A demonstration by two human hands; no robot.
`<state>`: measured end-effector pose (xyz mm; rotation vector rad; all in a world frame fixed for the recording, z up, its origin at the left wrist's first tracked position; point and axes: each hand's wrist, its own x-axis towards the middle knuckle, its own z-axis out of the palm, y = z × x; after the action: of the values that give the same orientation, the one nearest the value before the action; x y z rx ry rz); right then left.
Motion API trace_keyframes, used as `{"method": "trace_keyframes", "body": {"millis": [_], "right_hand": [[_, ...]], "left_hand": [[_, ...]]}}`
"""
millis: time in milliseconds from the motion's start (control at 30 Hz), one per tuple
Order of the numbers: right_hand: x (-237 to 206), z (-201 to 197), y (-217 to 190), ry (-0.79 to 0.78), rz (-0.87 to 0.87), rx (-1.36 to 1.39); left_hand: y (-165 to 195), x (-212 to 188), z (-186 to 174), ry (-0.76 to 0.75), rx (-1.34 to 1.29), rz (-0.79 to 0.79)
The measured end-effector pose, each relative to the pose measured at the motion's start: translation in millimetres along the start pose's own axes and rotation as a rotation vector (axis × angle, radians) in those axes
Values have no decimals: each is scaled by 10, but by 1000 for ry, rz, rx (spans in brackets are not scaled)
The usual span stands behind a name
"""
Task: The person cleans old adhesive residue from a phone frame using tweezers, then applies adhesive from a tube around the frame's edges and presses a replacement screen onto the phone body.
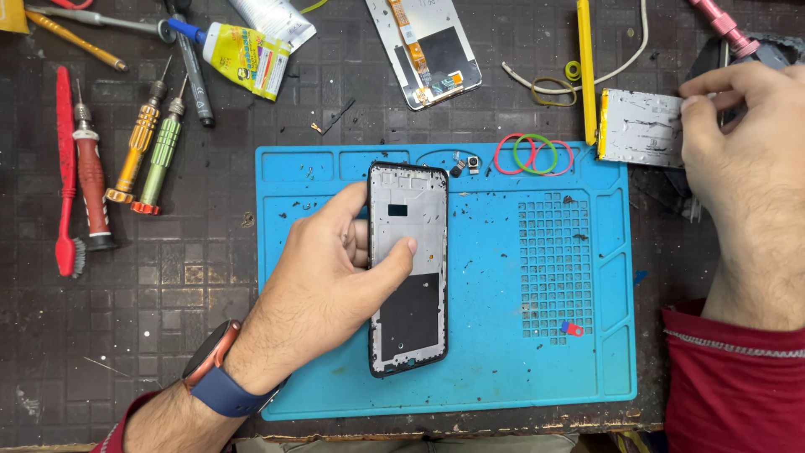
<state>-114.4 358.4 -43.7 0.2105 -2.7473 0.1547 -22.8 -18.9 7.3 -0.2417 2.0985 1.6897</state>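
My left hand point(323, 281) grips a black phone frame point(408, 268) by its left edge, thumb resting across its inner face, over the blue work mat point(520, 369). The frame is stripped, showing white metal above and a dark panel below. My right hand point(742, 138) reaches to the upper right and pinches the right end of a silvery flat battery point(641, 127) with a yellow edge, lying just past the mat's top right corner. A watch with a blue strap point(220, 373) is on my left wrist.
A detached screen panel point(428, 50) lies at the top centre. Coloured rubber bands point(534, 154) and a small camera module point(467, 162) sit on the mat's upper edge. Screwdrivers point(147, 147), a red brush point(65, 176), a glue bottle point(239, 50) and a pen lie at left.
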Motion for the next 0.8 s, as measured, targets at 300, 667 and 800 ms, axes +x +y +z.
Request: {"method": "trace_keyframes", "body": {"millis": [300, 667, 800], "right_hand": [[-167, 118, 210, -155, 61, 105], [-199, 189, 470, -262, 282, 117], [-196, 161, 524, -318, 171, 75]], "left_hand": [[-124, 11, -70, 64, -334, 194], [-132, 13, -254, 339, -418, 563], [-117, 8, -328, 387, -662, 606]]}}
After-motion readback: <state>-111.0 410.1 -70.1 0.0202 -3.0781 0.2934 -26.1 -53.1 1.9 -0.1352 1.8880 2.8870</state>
